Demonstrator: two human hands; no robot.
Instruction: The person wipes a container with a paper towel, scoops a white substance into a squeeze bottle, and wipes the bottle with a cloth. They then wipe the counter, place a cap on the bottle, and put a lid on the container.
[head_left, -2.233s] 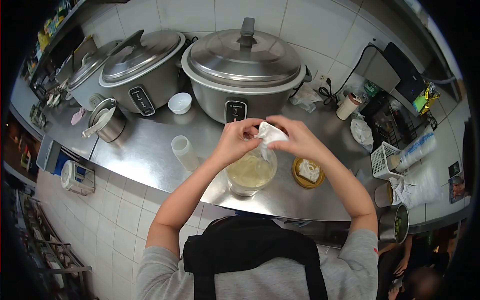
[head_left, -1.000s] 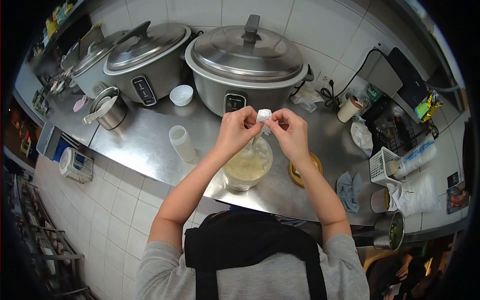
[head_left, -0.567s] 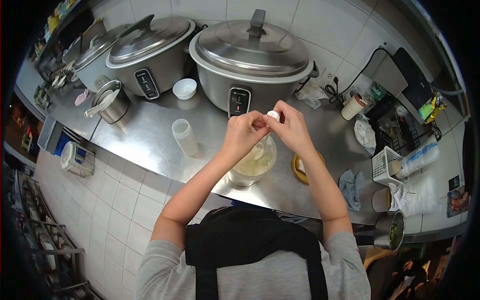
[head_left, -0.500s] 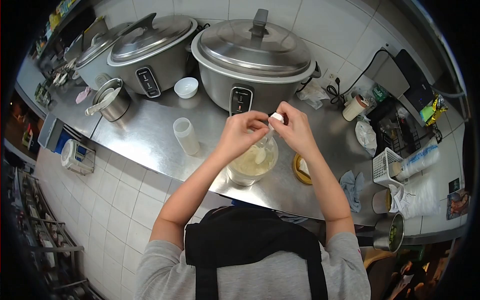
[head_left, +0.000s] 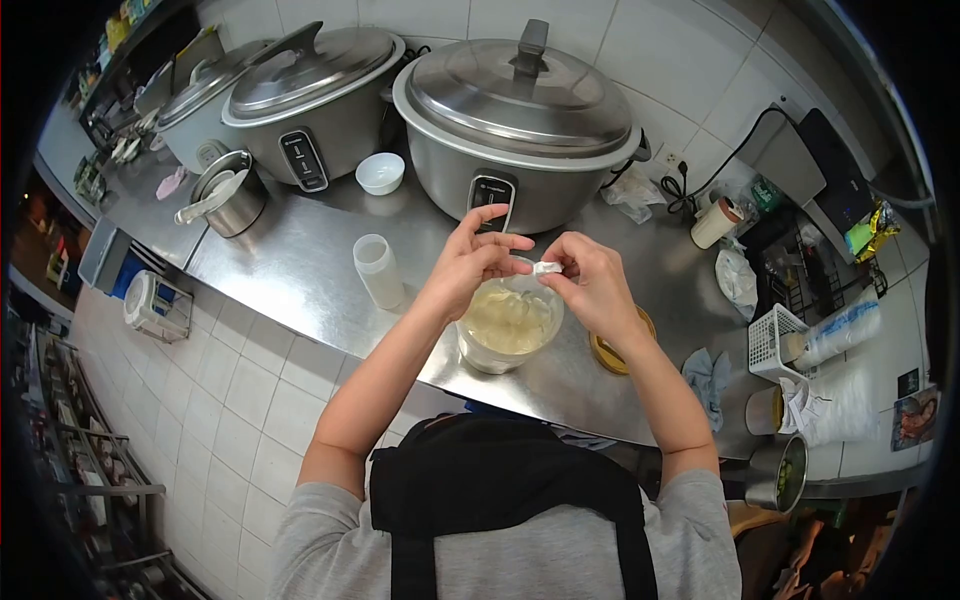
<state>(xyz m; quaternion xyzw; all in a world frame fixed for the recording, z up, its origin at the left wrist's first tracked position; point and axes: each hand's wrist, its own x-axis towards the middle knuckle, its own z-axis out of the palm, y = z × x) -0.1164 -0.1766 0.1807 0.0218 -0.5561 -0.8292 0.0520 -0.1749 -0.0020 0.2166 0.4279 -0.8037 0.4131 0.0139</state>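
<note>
Between my two hands, above a clear tub (head_left: 490,362) of pale creamy mixture (head_left: 505,318), is a small crumpled white piece (head_left: 546,268). The fingertips of my right hand (head_left: 592,280) pinch it from the right. My left hand (head_left: 468,262) meets its other side with thumb and fingertip, the remaining fingers spread apart. Just left of the tub stands an uncapped translucent squeeze bottle (head_left: 379,275). A round yellow lid (head_left: 608,358) lies partly hidden behind my right forearm.
Large rice cookers (head_left: 520,130) line the wall, with a white bowl (head_left: 380,174) in front. A metal pot (head_left: 235,205) holding utensils stands at left. To the right are a grey cloth (head_left: 706,380), a white basket (head_left: 775,340) and a lidded jar (head_left: 715,222).
Both hands have lowered slightly toward the tub. My left fingers have spread. The white piece has come down, and the white shape seen over the mixture earlier no longer shows.
</note>
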